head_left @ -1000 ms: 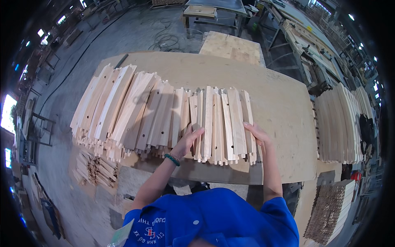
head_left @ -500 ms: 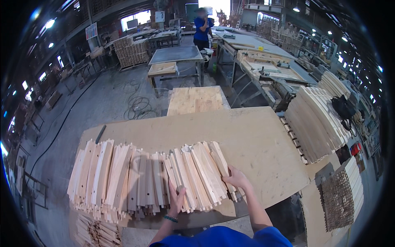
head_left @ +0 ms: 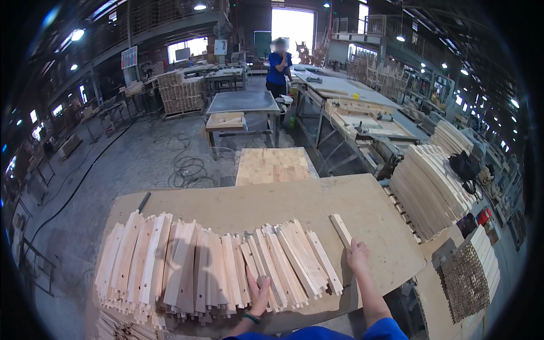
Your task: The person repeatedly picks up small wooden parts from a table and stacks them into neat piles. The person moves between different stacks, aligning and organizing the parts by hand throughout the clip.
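My right hand (head_left: 357,256) is closed round the near end of a pale wooden slat (head_left: 340,229), held tilted to the right of the others and apart from them. Along the near half of the board lies a wide row of similar slats (head_left: 184,266), stacked several layers deep, with small tenons on their ends and dark holes in some. My left hand (head_left: 259,294) is among the slats right of the row's middle, its fingers curled against them. A small grey rounded thing (head_left: 262,280) shows at this hand; what it is, I cannot make out.
A brown board (head_left: 294,201) covers the worktable, with a dark rod (head_left: 144,202) at its far left. Stacked curved wood pieces (head_left: 428,192) stand at right, near another bundle (head_left: 467,277). A person in blue (head_left: 277,68) stands beyond a grey-topped table (head_left: 242,102). Hoses lie on the floor.
My right hand has moved right and away from the row, now with one slat in it. My left hand stays at the slats. The view has tilted up somewhat.
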